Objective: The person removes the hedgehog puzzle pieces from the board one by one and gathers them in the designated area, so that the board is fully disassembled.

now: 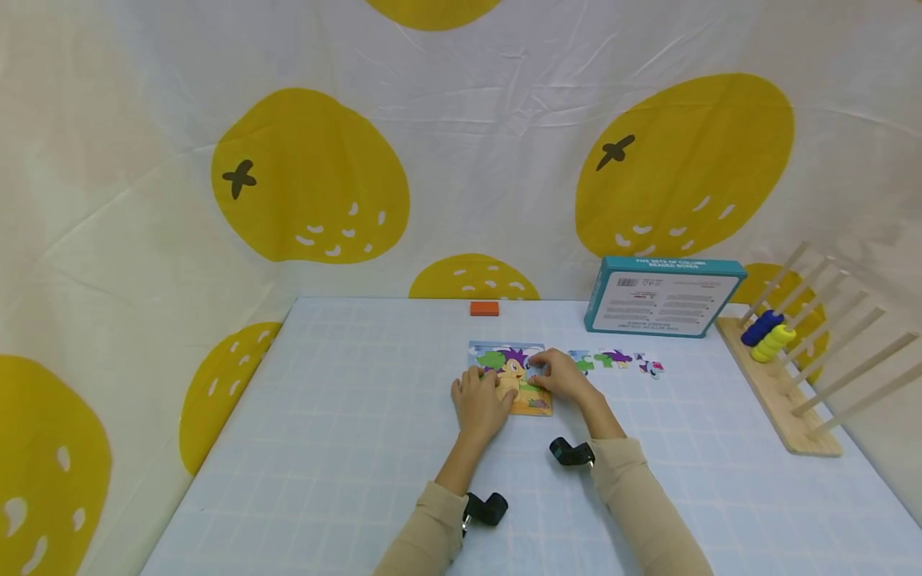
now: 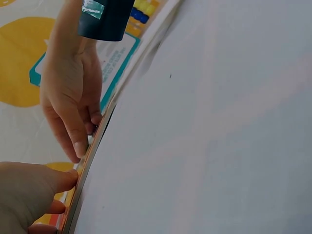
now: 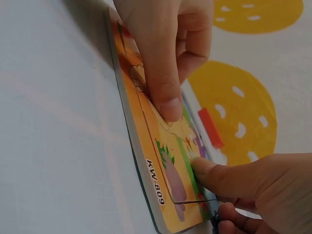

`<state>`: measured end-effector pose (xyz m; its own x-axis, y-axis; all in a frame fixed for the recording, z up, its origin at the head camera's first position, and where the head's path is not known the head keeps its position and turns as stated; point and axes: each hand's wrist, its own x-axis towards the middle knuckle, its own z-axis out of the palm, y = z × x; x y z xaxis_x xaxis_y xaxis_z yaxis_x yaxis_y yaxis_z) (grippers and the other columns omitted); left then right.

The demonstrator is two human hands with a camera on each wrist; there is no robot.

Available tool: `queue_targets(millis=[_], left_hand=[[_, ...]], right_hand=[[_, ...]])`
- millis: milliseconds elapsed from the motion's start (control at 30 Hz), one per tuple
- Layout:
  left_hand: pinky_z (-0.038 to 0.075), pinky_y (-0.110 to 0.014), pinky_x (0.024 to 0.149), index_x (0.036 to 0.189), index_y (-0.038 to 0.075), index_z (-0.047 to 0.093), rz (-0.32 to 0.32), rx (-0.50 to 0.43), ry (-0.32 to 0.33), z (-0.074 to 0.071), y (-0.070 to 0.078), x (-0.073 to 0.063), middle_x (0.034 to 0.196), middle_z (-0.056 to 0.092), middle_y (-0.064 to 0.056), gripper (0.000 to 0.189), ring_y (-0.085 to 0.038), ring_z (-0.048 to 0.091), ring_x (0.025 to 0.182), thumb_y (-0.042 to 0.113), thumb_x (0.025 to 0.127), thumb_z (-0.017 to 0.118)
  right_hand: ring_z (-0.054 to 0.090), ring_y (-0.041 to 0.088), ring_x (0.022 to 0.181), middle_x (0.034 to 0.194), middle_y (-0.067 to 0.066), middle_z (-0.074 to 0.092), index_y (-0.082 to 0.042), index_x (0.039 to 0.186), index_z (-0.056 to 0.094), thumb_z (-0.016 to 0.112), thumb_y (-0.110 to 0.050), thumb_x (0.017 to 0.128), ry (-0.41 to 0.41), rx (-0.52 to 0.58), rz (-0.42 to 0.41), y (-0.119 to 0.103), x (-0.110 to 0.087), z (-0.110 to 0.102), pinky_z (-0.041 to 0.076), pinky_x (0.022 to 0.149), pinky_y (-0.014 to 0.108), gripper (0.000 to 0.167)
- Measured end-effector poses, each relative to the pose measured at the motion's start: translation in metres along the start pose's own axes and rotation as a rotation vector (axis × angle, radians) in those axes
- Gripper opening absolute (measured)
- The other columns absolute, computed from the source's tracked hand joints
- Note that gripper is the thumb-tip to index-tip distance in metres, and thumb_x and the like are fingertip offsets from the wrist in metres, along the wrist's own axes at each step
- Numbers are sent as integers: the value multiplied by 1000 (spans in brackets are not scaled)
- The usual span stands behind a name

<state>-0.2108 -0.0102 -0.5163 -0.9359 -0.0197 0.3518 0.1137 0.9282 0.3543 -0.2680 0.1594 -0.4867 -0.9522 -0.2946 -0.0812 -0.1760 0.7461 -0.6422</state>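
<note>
Two hands meet over a cartoon jigsaw [image 1: 515,368] at mid-table on my head feed: the left hand [image 1: 481,404] rests on it, fingers loosely extended, while the right hand [image 1: 565,378] bends its fingers at the right side, whether pinching a piece I cannot tell. I judge this as fitting; the next move likely calls for careful alignment. Only the head view shows loose pieces [image 1: 615,358] alongside; only the right wrist's reads "KW-809" on the border [image 3: 155,187].
</note>
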Motion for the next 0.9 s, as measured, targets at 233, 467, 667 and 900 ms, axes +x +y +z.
queue_targets(millis=[233,467,667,900], left_hand=[[35,-48,93,87,14,64,-13,-15,0,2,2,-1,106,58,-9,34,-24,50,103,47,80,70],[34,-49,95,95,14,67,-20,-17,-8,0,4,-2,108,57,-9,36,-25,50,105,46,79,71],[36,-46,93,106,16,70,-10,15,-16,-1,5,0,107,58,-8,40,-24,50,102,46,80,69],[35,-47,95,108,16,70,-14,23,-24,-1,5,1,108,58,-9,41,-24,51,104,47,81,69]], right_hand=[[54,28,97,106,16,60,5,114,61,67,-12,86,-99,-27,-59,0,3,-6,45,92,45,33],[52,29,100,108,16,59,5,114,59,70,-10,84,-155,-11,-58,2,3,-11,42,95,48,35],[52,30,101,109,17,59,4,114,59,70,-8,83,-163,12,-51,1,5,-11,40,97,49,35],[52,31,103,110,18,60,5,112,61,71,-6,81,-160,34,-36,-2,6,-13,39,99,50,34]])
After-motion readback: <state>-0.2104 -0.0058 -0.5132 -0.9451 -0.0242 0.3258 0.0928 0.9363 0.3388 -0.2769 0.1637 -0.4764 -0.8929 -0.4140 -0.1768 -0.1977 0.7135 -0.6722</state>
